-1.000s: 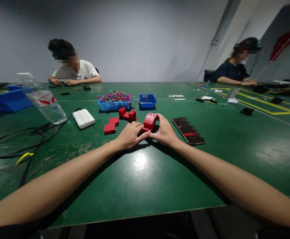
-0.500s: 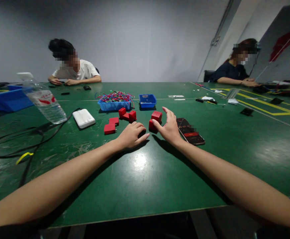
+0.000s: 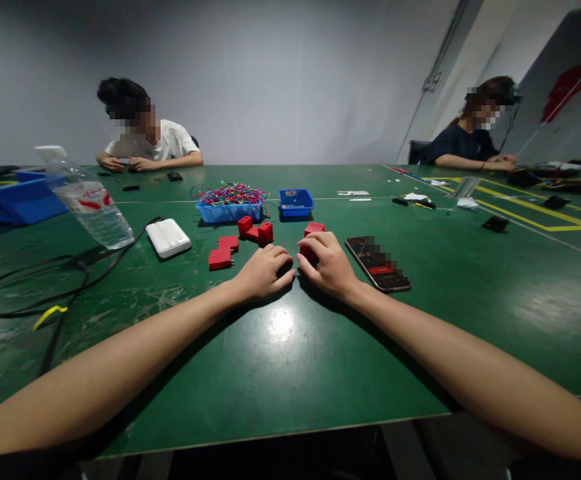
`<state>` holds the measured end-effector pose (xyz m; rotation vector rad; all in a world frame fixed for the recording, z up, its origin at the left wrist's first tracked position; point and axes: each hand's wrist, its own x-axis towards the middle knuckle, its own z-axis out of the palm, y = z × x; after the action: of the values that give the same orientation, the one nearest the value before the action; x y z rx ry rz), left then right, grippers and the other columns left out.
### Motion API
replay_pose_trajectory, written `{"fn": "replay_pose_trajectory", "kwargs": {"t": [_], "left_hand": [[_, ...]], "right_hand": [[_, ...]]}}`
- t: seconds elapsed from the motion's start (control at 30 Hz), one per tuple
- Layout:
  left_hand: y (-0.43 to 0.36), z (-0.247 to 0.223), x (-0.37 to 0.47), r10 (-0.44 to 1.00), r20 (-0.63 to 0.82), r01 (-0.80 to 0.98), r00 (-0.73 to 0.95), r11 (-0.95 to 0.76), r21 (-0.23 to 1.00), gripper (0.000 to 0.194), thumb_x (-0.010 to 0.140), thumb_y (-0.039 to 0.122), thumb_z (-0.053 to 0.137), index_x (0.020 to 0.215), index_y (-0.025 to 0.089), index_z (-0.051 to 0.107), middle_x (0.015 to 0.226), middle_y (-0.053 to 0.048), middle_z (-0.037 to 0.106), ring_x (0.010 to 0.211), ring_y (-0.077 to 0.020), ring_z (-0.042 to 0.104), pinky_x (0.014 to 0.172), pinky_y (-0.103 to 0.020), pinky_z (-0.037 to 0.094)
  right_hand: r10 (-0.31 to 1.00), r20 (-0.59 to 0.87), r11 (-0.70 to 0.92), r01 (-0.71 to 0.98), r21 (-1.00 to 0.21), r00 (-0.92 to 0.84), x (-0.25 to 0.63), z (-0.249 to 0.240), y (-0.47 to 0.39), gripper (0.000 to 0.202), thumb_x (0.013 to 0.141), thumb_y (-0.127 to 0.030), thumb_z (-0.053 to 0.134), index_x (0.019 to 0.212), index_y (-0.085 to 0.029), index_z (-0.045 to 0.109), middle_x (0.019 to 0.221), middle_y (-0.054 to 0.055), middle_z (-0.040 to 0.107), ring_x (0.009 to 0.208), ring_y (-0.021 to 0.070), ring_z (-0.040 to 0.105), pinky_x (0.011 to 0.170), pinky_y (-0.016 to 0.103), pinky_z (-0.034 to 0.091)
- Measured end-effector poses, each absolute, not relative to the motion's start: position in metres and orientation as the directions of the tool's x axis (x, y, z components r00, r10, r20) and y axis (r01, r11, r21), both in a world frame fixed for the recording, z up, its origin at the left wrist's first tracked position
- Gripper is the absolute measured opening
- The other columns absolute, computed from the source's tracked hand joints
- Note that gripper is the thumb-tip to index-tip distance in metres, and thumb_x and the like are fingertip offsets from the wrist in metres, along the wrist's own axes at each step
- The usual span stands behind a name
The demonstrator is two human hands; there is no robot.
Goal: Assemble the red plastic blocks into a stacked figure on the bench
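Note:
My left hand [image 3: 265,272] rests on the green table, loosely curved with the thumb apart from the fingers, and I see nothing held in it. Just right of it lies my right hand [image 3: 328,267], also loosely curved, with a gap between thumb and fingers. Behind its fingers a red block [image 3: 314,228] is partly hidden; whether the fingertips touch it I cannot tell. Beyond my left hand stands a notched red block piece [image 3: 256,232]. To the left of that are two red blocks, one [image 3: 220,259] with small metal pins and another [image 3: 228,243] behind it.
A phone [image 3: 378,263] lies right of my right hand. Farther back are a blue bin of coloured wires [image 3: 231,212] and a small blue bin [image 3: 296,203]. Leftward are a white power bank [image 3: 168,238], a tilted water bottle [image 3: 90,203] and a black cable. Two people sit across the table.
My right hand has moved slightly left and its raised fingers have come down and curled, covering more of the red block. More of the phone shows. My left hand has barely moved.

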<state>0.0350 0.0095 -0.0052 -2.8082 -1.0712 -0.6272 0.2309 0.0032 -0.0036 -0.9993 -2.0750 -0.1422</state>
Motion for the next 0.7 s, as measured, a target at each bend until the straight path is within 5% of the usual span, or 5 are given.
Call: {"fn": "replay_pose_trajectory", "kwargs": {"t": [0.53, 0.7], "left_hand": [[0.008, -0.006, 0.036, 0.731, 0.426, 0.77, 0.532, -0.628, 0.116, 0.032, 0.088, 0.039, 0.051, 0.107, 0.014, 0.059, 0.113, -0.014, 0.061, 0.108, -0.0291, 0.054, 0.094, -0.045, 0.045], [0.008, -0.007, 0.036, 0.746, 0.436, 0.79, 0.503, -0.602, 0.119, 0.033, 0.086, 0.039, 0.053, 0.109, 0.015, 0.058, 0.118, -0.014, 0.058, 0.112, -0.0294, 0.051, 0.096, -0.045, 0.044]], "right_hand": [[0.77, 0.532, 0.491, 0.86, -0.141, -0.352, 0.235, 0.001, 0.011, 0.04, 0.086, -0.029, 0.053, 0.123, -0.013, 0.05, 0.121, 0.019, 0.059, 0.115, 0.0327, 0.048, 0.094, 0.047, 0.044], [0.824, 0.488, 0.405, 0.901, -0.152, -0.288, 0.237, -0.008, 0.015, 0.057, 0.085, -0.032, 0.057, 0.134, -0.006, 0.042, 0.146, 0.026, 0.039, 0.137, 0.0369, 0.033, 0.099, 0.052, 0.042]]}}
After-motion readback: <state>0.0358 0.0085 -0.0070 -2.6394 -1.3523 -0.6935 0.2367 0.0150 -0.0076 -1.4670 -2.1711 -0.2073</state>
